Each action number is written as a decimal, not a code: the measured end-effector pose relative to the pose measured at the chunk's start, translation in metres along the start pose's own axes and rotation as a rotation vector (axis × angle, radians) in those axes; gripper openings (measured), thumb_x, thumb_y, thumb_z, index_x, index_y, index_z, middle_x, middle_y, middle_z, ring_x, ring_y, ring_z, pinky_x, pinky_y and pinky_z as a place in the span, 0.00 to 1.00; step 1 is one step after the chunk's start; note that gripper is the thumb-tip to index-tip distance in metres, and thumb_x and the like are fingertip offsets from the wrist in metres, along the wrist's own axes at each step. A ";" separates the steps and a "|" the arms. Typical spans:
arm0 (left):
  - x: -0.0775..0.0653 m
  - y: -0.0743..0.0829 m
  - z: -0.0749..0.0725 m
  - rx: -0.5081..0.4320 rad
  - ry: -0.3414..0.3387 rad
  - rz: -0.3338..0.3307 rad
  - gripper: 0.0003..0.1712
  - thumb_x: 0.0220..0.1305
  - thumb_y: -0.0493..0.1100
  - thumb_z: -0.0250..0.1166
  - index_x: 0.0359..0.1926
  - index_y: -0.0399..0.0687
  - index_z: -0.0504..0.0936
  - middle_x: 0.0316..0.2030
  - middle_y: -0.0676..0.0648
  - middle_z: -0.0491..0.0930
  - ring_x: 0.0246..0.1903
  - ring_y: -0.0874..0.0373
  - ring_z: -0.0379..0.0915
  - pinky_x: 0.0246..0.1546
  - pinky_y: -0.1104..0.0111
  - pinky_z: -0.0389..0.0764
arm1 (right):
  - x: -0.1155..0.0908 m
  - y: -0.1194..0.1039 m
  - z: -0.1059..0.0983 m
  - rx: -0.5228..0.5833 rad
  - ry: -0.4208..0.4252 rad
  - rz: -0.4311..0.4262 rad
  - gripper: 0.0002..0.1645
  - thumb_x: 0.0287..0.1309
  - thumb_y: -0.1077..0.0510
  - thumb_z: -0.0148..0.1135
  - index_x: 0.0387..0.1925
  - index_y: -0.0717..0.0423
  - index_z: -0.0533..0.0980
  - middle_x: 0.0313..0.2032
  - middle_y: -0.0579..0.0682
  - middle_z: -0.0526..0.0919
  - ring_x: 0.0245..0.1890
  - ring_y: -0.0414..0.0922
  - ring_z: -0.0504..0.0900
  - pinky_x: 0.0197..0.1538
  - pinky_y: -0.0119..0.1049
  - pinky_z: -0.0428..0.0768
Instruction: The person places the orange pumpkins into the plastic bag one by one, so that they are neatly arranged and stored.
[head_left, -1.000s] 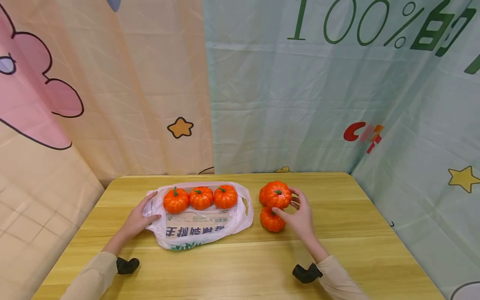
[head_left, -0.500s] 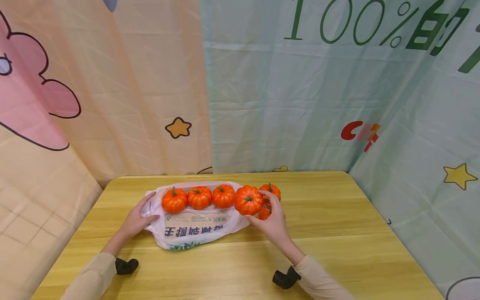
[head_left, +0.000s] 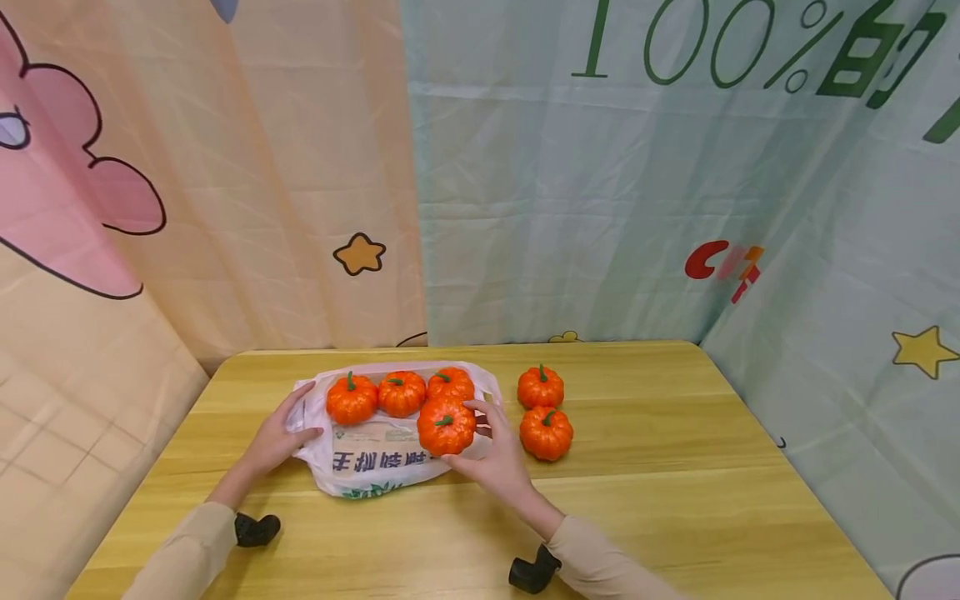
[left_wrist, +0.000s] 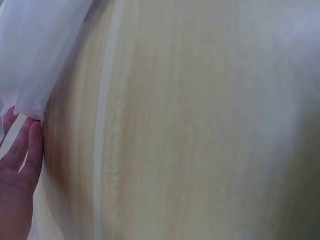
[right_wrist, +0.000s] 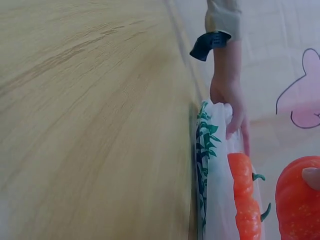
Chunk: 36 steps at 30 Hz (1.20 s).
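Note:
My left hand (head_left: 273, 437) grips the left end of a white plastic bag (head_left: 318, 471), its thumb and fingers spread along the rim. In the left wrist view, its fingertips (left_wrist: 35, 132) meet the bag's edge. Three small orange pumpkins with green stems, the leftmost pumpkin (head_left: 351, 400) among them, lie in a row along the far side of the bag's opening. Over the bag's right part, my right hand (head_left: 501, 462) holds another pumpkin (head_left: 444, 425) between thumb and fingers. That held pumpkin (right_wrist: 299, 202) appears apart from the row in the right wrist view.
Two more pumpkins stand on the wooden table (head_left: 675, 492) right of the bag, a back pumpkin (head_left: 541, 386) and a front pumpkin (head_left: 546, 433). A printed panel (head_left: 378, 450) shows inside the bag. Printed curtains (head_left: 525, 208) hang behind the table.
My right hand has carried one pumpkin leftward from beside the two table pumpkins to above the bag. The left hand keeps its place on the bag.

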<state>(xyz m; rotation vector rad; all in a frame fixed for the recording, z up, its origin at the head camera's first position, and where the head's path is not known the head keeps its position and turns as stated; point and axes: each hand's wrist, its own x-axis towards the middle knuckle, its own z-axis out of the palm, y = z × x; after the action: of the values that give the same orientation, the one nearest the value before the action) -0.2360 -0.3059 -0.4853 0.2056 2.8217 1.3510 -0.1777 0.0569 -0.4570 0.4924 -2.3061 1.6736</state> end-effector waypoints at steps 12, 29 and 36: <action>0.000 0.003 0.000 0.000 0.000 0.008 0.47 0.61 0.42 0.64 0.75 0.49 0.49 0.72 0.29 0.47 0.68 0.25 0.43 0.62 0.28 0.48 | 0.011 -0.003 0.041 0.005 -0.119 0.026 0.42 0.40 0.56 0.78 0.59 0.51 0.68 0.55 0.52 0.73 0.51 0.47 0.75 0.55 0.42 0.79; -0.002 0.001 -0.001 -0.002 0.015 0.020 0.46 0.60 0.41 0.65 0.74 0.48 0.50 0.72 0.28 0.49 0.67 0.25 0.46 0.62 0.29 0.50 | 0.027 -0.004 0.086 -0.051 -0.251 0.093 0.42 0.39 0.55 0.79 0.58 0.49 0.69 0.52 0.48 0.74 0.49 0.40 0.73 0.53 0.35 0.79; -0.001 0.001 -0.001 -0.007 0.014 0.021 0.46 0.60 0.41 0.65 0.74 0.49 0.51 0.72 0.29 0.49 0.68 0.26 0.46 0.62 0.29 0.49 | 0.031 -0.002 0.101 -0.136 -0.271 0.089 0.41 0.38 0.55 0.80 0.57 0.49 0.71 0.51 0.47 0.76 0.45 0.38 0.74 0.47 0.26 0.76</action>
<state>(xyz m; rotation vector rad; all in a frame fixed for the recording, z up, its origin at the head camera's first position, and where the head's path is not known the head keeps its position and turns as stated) -0.2347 -0.3063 -0.4843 0.2275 2.8335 1.3720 -0.2056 -0.0435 -0.4741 0.6299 -2.6488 1.5571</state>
